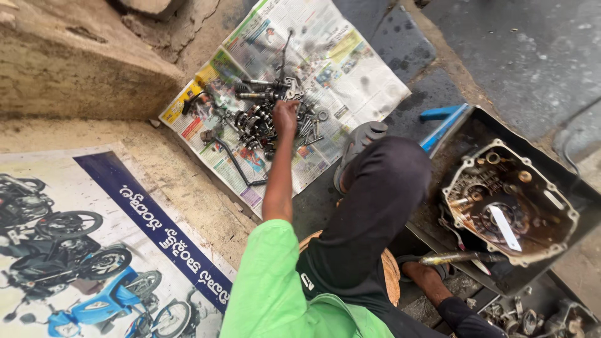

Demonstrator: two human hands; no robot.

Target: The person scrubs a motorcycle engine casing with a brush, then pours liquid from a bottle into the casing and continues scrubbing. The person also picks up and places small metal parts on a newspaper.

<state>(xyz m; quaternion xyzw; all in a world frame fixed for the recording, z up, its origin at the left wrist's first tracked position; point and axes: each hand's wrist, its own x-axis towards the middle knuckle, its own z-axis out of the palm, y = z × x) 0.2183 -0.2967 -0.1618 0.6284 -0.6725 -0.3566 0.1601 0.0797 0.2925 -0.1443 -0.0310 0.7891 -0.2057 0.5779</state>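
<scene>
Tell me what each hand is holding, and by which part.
The left hand is down among the greasy metal parts on the newspaper, fingers curled; whether it grips one cannot be told. The right hand is out of view.

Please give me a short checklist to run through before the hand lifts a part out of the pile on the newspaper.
1. Left hand is over the pile of gears and bolts: ok.
2. Grip closed on a part: cannot tell.
3. Parts lie on the newspaper, not the ground: ok.
4. Bent lever lies clear of the hand: ok.
5. Right hand free: cannot tell, out of view.
6. Open engine case sits in its black tray: ok.
</scene>
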